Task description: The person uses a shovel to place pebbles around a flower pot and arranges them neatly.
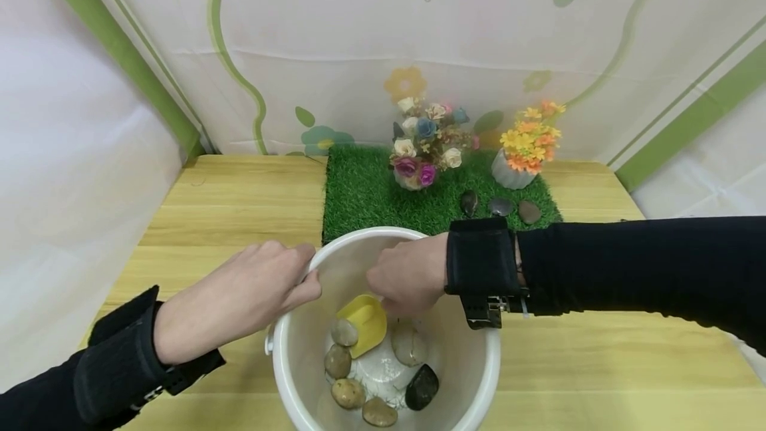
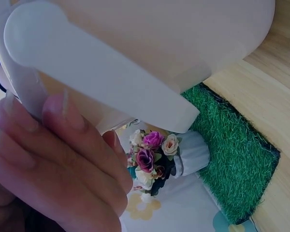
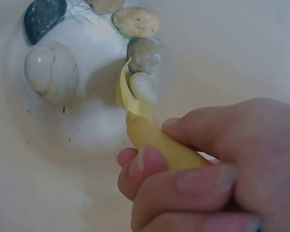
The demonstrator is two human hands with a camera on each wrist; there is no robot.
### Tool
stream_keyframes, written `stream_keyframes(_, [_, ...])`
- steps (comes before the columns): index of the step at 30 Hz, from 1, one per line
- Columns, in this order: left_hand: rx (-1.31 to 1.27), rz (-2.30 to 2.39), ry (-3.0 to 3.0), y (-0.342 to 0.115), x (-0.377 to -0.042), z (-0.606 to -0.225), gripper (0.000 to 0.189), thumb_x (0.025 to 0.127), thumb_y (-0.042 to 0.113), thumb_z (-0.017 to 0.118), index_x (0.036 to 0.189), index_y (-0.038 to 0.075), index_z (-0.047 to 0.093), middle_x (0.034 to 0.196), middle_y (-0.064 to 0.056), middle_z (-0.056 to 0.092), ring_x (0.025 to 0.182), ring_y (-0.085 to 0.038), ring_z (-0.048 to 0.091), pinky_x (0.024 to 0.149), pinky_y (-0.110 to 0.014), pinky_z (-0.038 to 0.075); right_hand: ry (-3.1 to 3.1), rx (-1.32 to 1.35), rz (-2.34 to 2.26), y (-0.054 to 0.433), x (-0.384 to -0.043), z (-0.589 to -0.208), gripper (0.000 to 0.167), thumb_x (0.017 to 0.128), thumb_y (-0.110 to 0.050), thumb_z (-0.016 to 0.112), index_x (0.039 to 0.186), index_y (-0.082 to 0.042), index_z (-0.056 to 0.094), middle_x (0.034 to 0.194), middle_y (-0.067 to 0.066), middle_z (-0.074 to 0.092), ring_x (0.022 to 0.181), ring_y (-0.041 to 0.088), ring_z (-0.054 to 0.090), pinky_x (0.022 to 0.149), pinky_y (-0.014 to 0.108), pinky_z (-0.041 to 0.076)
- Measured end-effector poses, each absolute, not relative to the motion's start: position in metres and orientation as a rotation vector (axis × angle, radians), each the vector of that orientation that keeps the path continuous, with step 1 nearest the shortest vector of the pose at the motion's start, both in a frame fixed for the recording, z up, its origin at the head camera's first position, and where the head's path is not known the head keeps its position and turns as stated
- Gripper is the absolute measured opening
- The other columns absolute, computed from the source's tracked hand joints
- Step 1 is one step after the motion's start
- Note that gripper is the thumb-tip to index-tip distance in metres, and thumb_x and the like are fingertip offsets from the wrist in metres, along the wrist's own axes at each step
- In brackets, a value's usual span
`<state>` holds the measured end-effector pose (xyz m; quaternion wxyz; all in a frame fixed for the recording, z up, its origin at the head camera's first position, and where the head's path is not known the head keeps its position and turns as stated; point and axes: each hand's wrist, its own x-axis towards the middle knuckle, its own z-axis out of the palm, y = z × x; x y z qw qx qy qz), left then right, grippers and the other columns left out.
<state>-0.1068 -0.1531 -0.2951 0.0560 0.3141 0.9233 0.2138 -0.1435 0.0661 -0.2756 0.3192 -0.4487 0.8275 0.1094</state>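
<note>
A white bucket (image 1: 487, 381) stands on the table, its rim held by my left hand (image 1: 248, 288) at the far left side. In the left wrist view those fingers curl over the rim beside the bucket's white handle (image 2: 116, 79). My right hand (image 1: 409, 275) reaches inside, its fingers wrapped round the handle of a yellow toy shovel (image 3: 159, 142). The shovel's blade (image 1: 371, 324) is low in the bucket, with a small whitish stone (image 3: 143, 88) against it. Around the bottom lie a large pale stone (image 1: 409, 344), a black stone (image 1: 421, 387) and several brownish stones (image 1: 348, 393).
Behind the bucket, a green artificial grass mat (image 1: 353, 198) carries a pot of mixed flowers (image 1: 425, 145), a white pot of orange and yellow flowers (image 1: 526, 142) and three dark stones (image 1: 501, 206). A patterned curtain (image 1: 335, 32) hangs behind the wooden table (image 1: 239, 198).
</note>
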Motion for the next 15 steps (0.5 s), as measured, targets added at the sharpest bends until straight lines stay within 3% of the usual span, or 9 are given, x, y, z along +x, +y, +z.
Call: stream_keyframes(15, [0.954, 0.674, 2.795, -0.1535, -0.1069, -0.2962, 0.022, 0.099, 0.018, 0.054, 0.078, 0.016, 0.052, 0.058, 0.007, 0.044, 0.048, 0.002, 0.049, 0.04, -0.023, 0.042, 2.164, -1.202, 0.229, 0.068, -0.1451, -0.2728, 0.018, 0.102, -0.019, 0.061, 0.086, -0.013, 0.056, 0.071, -0.003, 0.056, 0.06, 0.011, 0.055, 0.058, 0.025, 0.047])
